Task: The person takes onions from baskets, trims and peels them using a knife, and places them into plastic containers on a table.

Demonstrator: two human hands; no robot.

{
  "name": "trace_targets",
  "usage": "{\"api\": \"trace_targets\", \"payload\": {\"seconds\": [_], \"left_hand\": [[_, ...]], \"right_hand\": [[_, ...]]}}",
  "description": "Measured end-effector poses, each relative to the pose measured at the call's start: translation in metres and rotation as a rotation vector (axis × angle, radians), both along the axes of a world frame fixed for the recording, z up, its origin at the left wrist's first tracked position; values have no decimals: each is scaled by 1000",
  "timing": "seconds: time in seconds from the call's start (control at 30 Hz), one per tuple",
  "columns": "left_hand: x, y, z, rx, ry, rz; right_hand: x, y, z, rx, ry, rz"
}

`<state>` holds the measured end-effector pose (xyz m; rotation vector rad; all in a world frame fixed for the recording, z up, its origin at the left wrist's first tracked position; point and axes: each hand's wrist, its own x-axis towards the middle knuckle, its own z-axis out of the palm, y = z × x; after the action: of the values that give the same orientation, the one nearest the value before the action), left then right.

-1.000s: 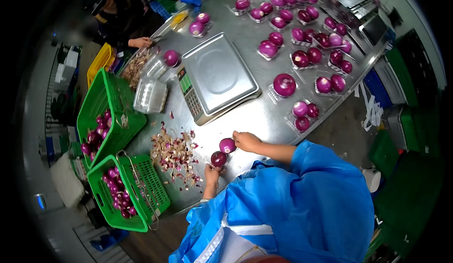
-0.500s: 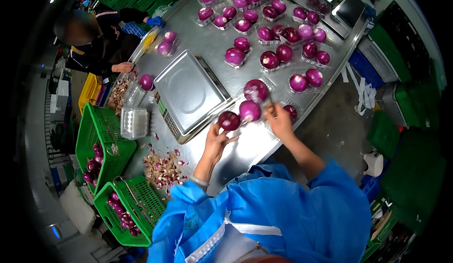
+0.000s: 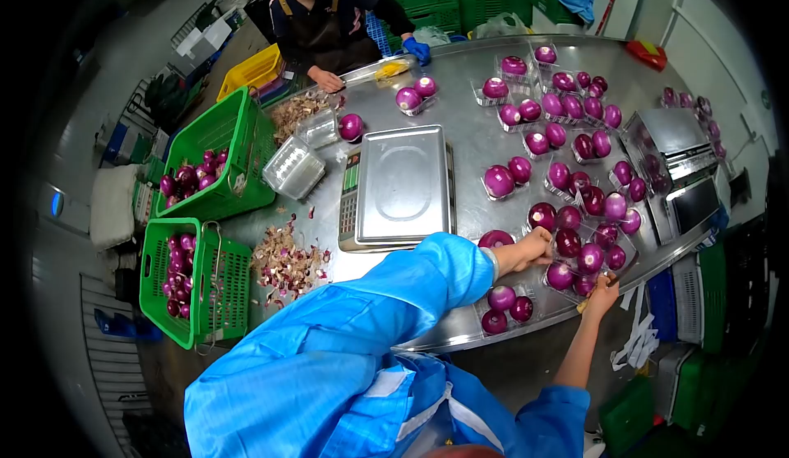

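Observation:
Among the packed red onions at the table's right side, a clear tray of onions sits between my two hands. My left hand reaches across, its fingers bent at the tray's left side near a dark onion. At the lower right edge of the tray, my right hand pinches the clear plastic. Another tray with three onions lies just below my left hand, close to the table edge. A large onion is partly hidden behind my left wrist.
A weighing scale stands mid-table. Onion skins, empty clear trays and two green crates are to the left. A co-worker stands across the metal table. A second scale is at the right.
Both hands have moved right with the clear tray of onions, from the front of the scale to the packed onions. The head view has turned, and more of the co-worker shows.

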<state>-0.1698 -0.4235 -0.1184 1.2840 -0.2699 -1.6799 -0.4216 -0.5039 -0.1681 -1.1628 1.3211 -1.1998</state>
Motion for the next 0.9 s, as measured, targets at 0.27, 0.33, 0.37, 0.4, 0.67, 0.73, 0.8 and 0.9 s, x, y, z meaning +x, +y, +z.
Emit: {"api": "trace_targets", "payload": {"seconds": [0.27, 0.33, 0.37, 0.4, 0.67, 0.73, 0.8, 0.9], "left_hand": [[28, 83, 31, -189, -124, -237], [40, 122, 49, -138, -151, -234], [46, 141, 56, -161, -131, -194], [51, 160, 61, -183, -112, -157], [103, 289, 100, -361, 329, 219], [118, 318, 109, -385, 357, 190], [124, 344, 116, -404, 305, 292], [135, 382, 125, -437, 260, 387]], "right_hand": [[4, -5, 42, -197, 576, -55], [15, 12, 52, -376, 567, -80], [29, 36, 70, -395, 523, -38], [42, 53, 61, -277, 344, 151], [182, 250, 141, 621, -365, 1338], [202, 268, 147, 651, -411, 1406], [218, 284, 155, 667, -431, 1456], [233, 307, 154, 719, -393, 1573]]}}
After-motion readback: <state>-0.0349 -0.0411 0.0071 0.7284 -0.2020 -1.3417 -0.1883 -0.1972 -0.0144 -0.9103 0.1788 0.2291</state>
